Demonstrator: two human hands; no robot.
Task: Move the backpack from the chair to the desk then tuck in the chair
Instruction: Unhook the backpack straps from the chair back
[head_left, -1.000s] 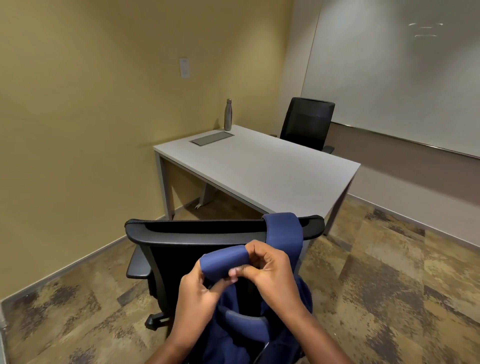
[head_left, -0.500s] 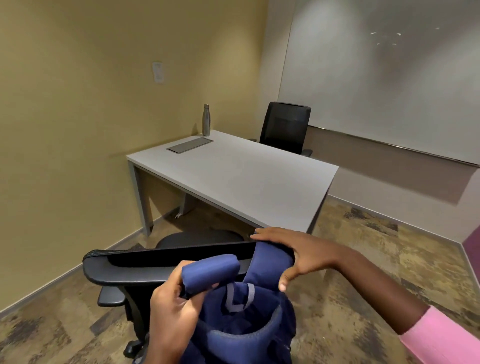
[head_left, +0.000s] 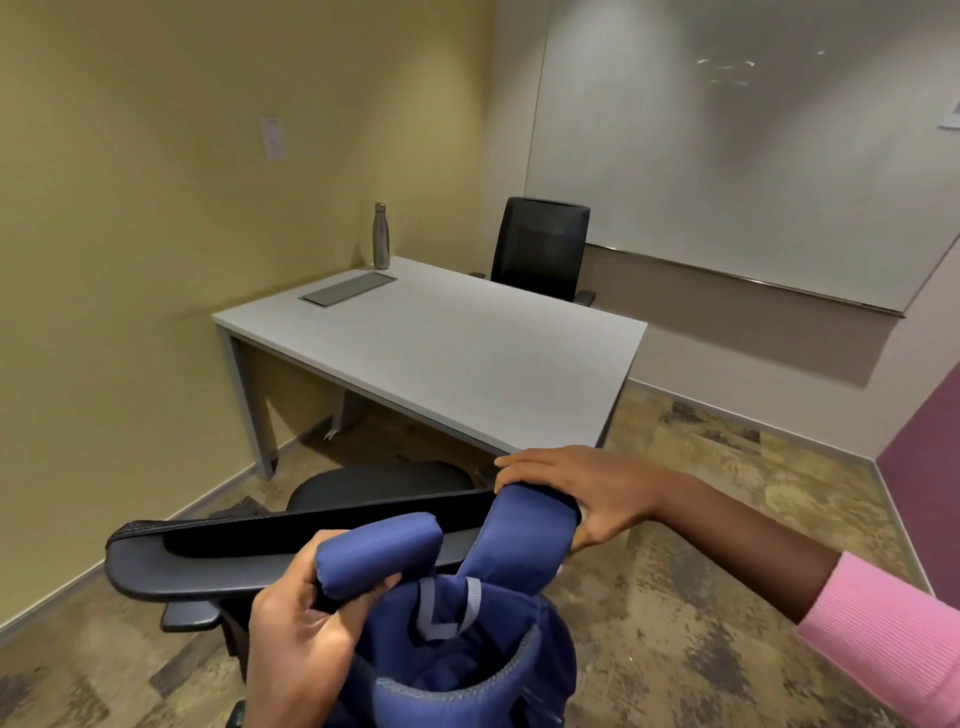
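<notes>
A blue backpack (head_left: 457, 649) hangs behind the backrest of a black office chair (head_left: 218, 556) at the bottom of the view. One padded strap (head_left: 524, 540) is looped over the right end of the backrest top. My right hand (head_left: 576, 493) grips that strap where it crosses the backrest. My left hand (head_left: 296, 634) holds the other strap (head_left: 379, 545), lifted free in front of the backrest. The white desk (head_left: 467, 358) stands just beyond the chair, whose seat points toward it.
A steel bottle (head_left: 381, 236) and a grey cable hatch (head_left: 347, 289) sit at the desk's far left. A second black chair (head_left: 540, 247) stands behind the desk under a whiteboard (head_left: 727, 145). A yellow wall runs along the left; patterned carpet lies to the right.
My right hand left the strap my left hand holds and moved right onto the strap looped over the backrest. The view rose and shifted, showing the chair seat.
</notes>
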